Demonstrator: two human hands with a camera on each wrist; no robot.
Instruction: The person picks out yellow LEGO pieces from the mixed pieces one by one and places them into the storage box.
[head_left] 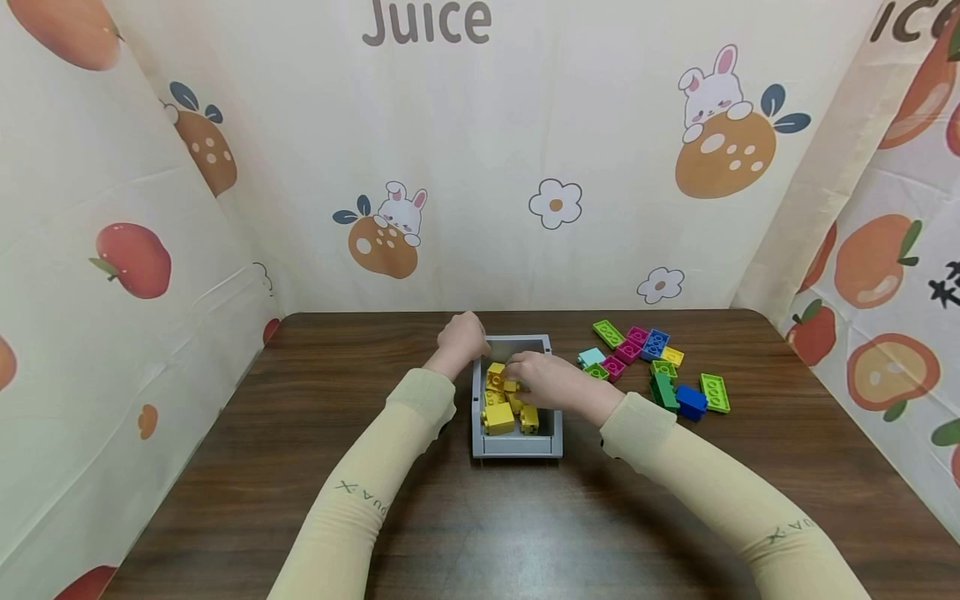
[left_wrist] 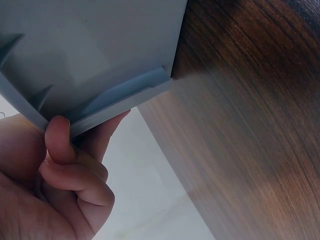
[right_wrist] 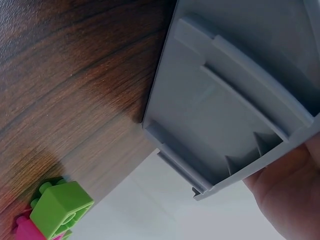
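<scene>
A grey box [head_left: 521,447] stands on the table with several yellow building blocks [head_left: 498,419] inside. At its far left corner, my left hand [head_left: 461,337] grips the rim. The left wrist view shows curled fingers [left_wrist: 59,142] against the corner of the box wall [left_wrist: 120,35]. My right hand [head_left: 553,380] reaches over the right rim, its fingertips down among the yellow blocks. Whether they pinch a block is hidden. Only the palm side of the right hand [right_wrist: 285,192] shows behind the box wall [right_wrist: 200,105] in the right wrist view.
Right of the box lie several loose blocks: a light green plate [head_left: 715,392], a dark green block [head_left: 663,390], a blue block [head_left: 691,401], a magenta block [head_left: 613,367] and a yellow one [head_left: 672,357]. A printed curtain [head_left: 480,125] hangs behind the brown table [head_left: 337,367].
</scene>
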